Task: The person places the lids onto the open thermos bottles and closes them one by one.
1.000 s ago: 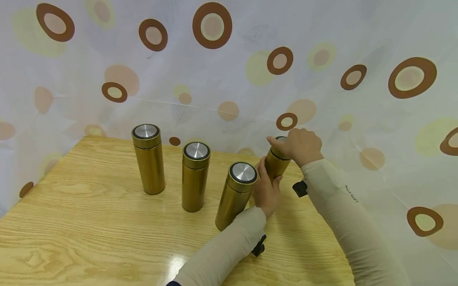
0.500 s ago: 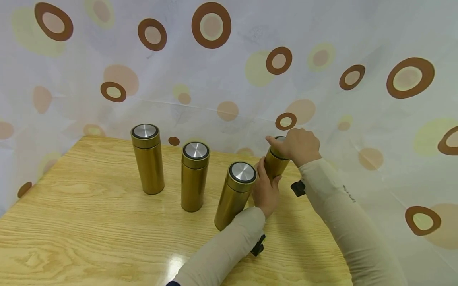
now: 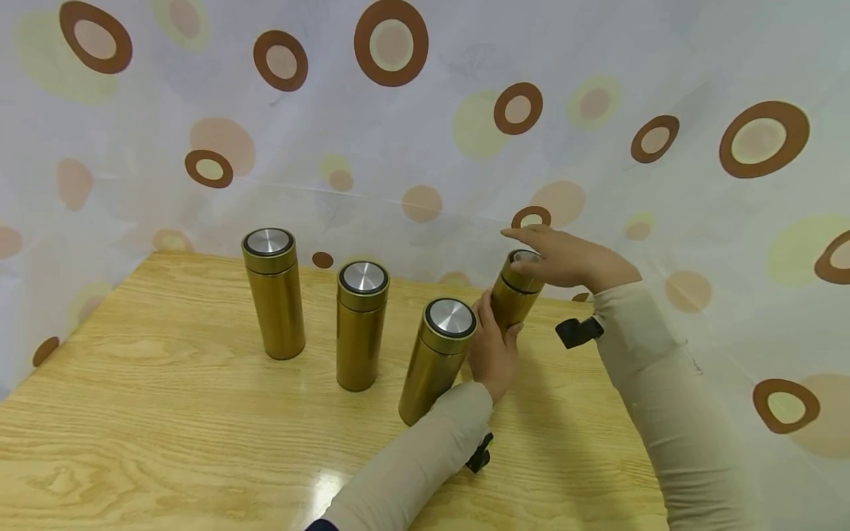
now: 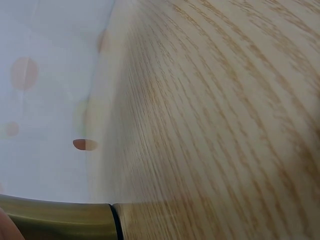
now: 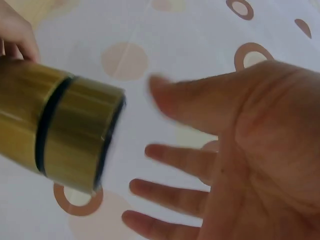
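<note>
At the far right of the table stands a gold thermos flask [image 3: 512, 304] with a silver-topped lid. My left hand [image 3: 494, 358] grips its body, thumb on one side and fingers on the other. Just above and beside the lid [image 5: 82, 132] hovers my right hand [image 3: 571, 258], fingers spread and apart from it in the right wrist view. In that view the left hand's fingers [image 5: 20, 37] show on the flask's body. Only the lower part of the flask [image 4: 65, 220] appears in the left wrist view.
Three matching gold thermos flasks stand upright in a slanting row: one at left [image 3: 275, 306], one in the middle [image 3: 361, 339], and the nearest [image 3: 432, 372] beside the left forearm. The wooden table [image 3: 166, 413] meets a wall covering [image 3: 372, 133] with printed circles.
My right hand has let go of the flask's lid; its fingers have straightened, and it has lifted slightly to the right. The left hand keeps its grip on the body.
</note>
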Demonstrator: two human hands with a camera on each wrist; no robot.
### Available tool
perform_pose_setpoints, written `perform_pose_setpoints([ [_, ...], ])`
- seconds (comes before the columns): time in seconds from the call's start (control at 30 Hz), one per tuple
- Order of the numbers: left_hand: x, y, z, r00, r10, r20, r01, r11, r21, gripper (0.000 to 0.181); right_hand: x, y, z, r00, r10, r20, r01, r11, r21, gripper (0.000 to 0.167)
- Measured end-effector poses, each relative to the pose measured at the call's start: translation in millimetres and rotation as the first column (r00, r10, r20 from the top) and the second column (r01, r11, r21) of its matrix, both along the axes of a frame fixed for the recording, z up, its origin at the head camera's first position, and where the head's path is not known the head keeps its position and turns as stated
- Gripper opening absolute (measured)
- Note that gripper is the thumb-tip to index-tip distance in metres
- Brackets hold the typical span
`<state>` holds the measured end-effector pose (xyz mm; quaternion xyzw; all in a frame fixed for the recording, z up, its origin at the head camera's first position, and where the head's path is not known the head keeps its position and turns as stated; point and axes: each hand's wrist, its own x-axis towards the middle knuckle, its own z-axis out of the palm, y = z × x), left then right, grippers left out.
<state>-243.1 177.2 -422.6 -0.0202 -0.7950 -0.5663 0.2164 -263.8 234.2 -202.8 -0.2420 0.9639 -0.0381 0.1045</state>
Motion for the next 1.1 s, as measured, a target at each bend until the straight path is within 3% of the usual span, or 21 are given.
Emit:
perform_pose_setpoints([
  [0.07, -0.9, 0.6, -0.3, 1.0, 0.009, -0.005, -0.009, 1.0, -0.005, 0.071, 0.8, 2.4, 4.3, 0.997, 0.074, -0.009, -0.074, 0.997, 0.015, 0.062],
  [0.17, -1.5, 1.3, -0.3, 1.0, 0.022, -0.011, -0.022, 1.0, -0.014, 0.071, 1.0, 4.6, 6.8, 0.993, 0.117, -0.006, -0.117, 0.992, 0.046, 0.07],
  [0.4, -0.5, 2.5, -0.1, 1.0, 0.021, -0.013, -0.021, 1.0, -0.005, 0.071, -3.6, 5.0, 0.8, 0.99, 0.094, 0.105, -0.099, 0.994, 0.046, 0.082],
  [0.57, -1.2, 3.4, -1.0, 0.998, 0.04, -0.044, -0.041, 0.999, -0.012, 0.074, -5.2, 0.7, -4.1, 0.989, 0.122, 0.082, -0.131, 0.985, 0.113, 0.08],
  [0.83, 1.6, -0.5, 4.2, 1.0, 0.005, 0.028, -0.006, 1.0, 0.008, 0.071, -5.8, -2.7, -4.0, 0.992, 0.099, 0.074, -0.108, 0.987, 0.116, 0.079],
  [0.97, 0.8, 0.0, 3.9, 1.0, 0.009, 0.03, -0.009, 1.0, 0.005, 0.07, -4.7, -4.3, -5.5, 0.994, 0.074, 0.078, -0.083, 0.99, 0.116, 0.074],
  [1.1, 0.0, 0.4, 2.7, 1.0, 0.02, 0.02, -0.02, 1.0, 0.004, 0.07, -6.1, -6.9, -6.8, 0.994, 0.097, 0.048, -0.102, 0.986, 0.135, 0.067],
])
